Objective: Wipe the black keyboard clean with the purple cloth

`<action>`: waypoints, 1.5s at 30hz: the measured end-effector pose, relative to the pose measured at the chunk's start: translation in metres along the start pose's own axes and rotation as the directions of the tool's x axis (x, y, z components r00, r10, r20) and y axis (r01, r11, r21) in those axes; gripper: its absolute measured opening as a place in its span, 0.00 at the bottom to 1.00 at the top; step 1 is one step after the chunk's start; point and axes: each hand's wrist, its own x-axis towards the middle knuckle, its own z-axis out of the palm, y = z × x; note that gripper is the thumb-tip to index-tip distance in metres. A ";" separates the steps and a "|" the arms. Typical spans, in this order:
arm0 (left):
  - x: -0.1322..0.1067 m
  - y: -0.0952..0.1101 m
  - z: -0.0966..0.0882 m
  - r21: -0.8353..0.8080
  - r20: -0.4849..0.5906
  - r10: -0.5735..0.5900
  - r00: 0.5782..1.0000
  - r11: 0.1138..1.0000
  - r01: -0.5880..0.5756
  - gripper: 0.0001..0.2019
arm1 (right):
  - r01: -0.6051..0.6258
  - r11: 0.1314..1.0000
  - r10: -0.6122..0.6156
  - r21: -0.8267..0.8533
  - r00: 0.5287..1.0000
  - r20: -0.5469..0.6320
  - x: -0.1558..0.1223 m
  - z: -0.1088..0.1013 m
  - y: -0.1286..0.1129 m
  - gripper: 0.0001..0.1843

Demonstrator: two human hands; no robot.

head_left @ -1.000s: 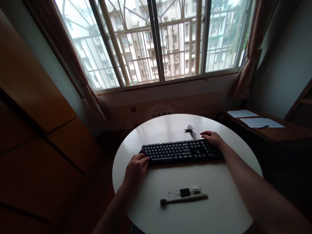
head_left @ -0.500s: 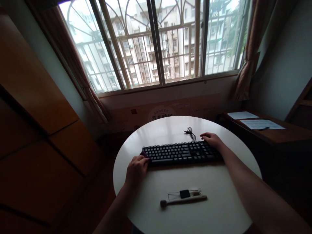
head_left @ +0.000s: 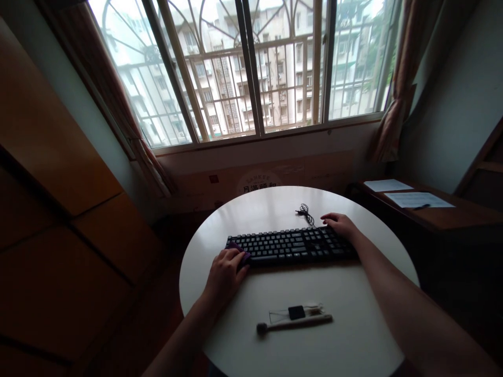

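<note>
A black keyboard (head_left: 286, 245) lies across the white round table. My left hand (head_left: 226, 272) is closed on a purple cloth (head_left: 244, 255), pressing it onto the keys at the keyboard's left end. Over the back right corner of the keyboard lies my right hand (head_left: 341, 226), its visible fingers stretched out past the back edge; its palm side is hidden. Behind the keyboard sits its coiled black cable (head_left: 306, 213). Closer to me are a brush with a dark round head (head_left: 294, 323) and a small black piece (head_left: 296, 312) with thin wire loops.
The round table (head_left: 314, 288) stands before a barred window (head_left: 251, 78). To the right, a brown desk (head_left: 451, 214) bears white papers (head_left: 418, 199) and a pen (head_left: 422, 207). Wooden cabinets (head_left: 58, 262) fill the left side.
My left hand has moved slightly right with the purple cloth, further over the keyboard's left keys. My right hand stays at the keyboard's right end. The view has shifted a little.
</note>
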 end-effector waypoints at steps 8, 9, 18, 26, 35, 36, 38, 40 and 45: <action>0.000 -0.002 -0.002 -0.030 -0.032 -0.003 1.000 1.000 0.002 0.10 | -0.003 1.000 0.003 -0.006 1.000 -0.006 -0.002 0.000 0.000 0.16; 0.000 -0.002 -0.002 -0.033 -0.035 0.000 0.999 0.999 -0.001 0.09 | -0.002 1.000 0.002 -0.005 1.000 -0.003 -0.002 0.000 0.001 0.16; -0.004 0.000 0.002 0.013 -0.041 0.008 0.999 1.000 -0.008 0.16 | 0.000 1.000 0.000 -0.008 1.000 0.001 0.000 0.000 0.001 0.16; 0.000 0.000 0.000 -0.063 -0.088 0.042 0.995 0.997 -0.047 0.10 | 0.004 1.000 -0.004 -0.017 1.000 0.012 -0.001 -0.001 -0.002 0.15; 0.007 0.008 0.006 -0.070 -0.112 0.054 0.992 0.996 -0.062 0.10 | -0.003 1.000 0.003 0.009 1.000 0.012 -0.002 -0.001 -0.002 0.15; 0.008 0.009 0.006 -0.063 -0.100 0.063 0.993 0.996 -0.070 0.10 | -0.003 1.000 0.003 0.012 1.000 0.009 -0.002 -0.001 -0.002 0.15; 0.008 0.012 0.006 -0.058 -0.091 0.083 0.992 0.994 -0.089 0.10 | -0.003 1.000 0.003 0.019 1.000 0.004 -0.003 0.000 -0.003 0.15; 0.007 0.013 0.006 -0.068 -0.099 0.097 0.990 0.992 -0.103 0.11 | -0.009 1.000 0.009 0.026 1.000 0.003 -0.003 0.000 -0.003 0.15; 0.006 0.014 0.004 -0.100 -0.094 0.117 0.989 0.987 -0.126 0.12 | -0.012 1.000 0.012 0.016 1.000 0.009 -0.002 0.000 -0.002 0.15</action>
